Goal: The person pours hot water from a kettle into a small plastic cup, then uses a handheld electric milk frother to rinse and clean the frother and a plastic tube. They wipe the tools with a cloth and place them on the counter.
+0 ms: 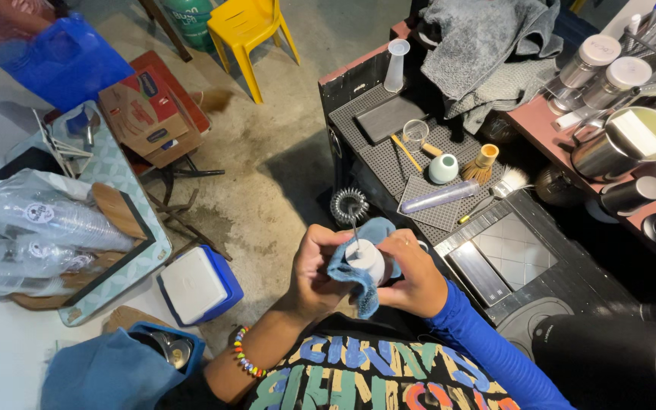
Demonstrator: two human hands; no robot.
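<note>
- the left hand (pixel 314 267) is curled closed around a blue cloth (pixel 358 267), fingers bent in and pressing the cloth against the white handle of a milk frother (pixel 364 258).
- the right hand (pixel 417 275) is also closed, fingers wrapped round the other side of the handle and the cloth; a blue sleeve (pixel 487 349) covers that arm.
- the frother is held upright in front of the person's chest, between both hands, its thin wire stem rising to a coil whisk head (pixel 349 204) above the fingers.
- a bead bracelet (pixel 246 355) sits on the left wrist.
- just beyond the hands is a dark counter (pixel 358 83) with a perforated mat, where a small pale green cup (pixel 443 168), a bamboo whisk (pixel 484 164), a brush (pixel 504 184) and a clear tube (pixel 439 197) lie near each other.
- a grey towel (pixel 487 45) is heaped at the counter's far end.
- a metal jug (pixel 616 144) stands on the shelf to the right.
- on the floor to the left are a blue and white cooler box (pixel 199 285), a yellow chair (pixel 248 30) and a cardboard box (pixel 149 114).
</note>
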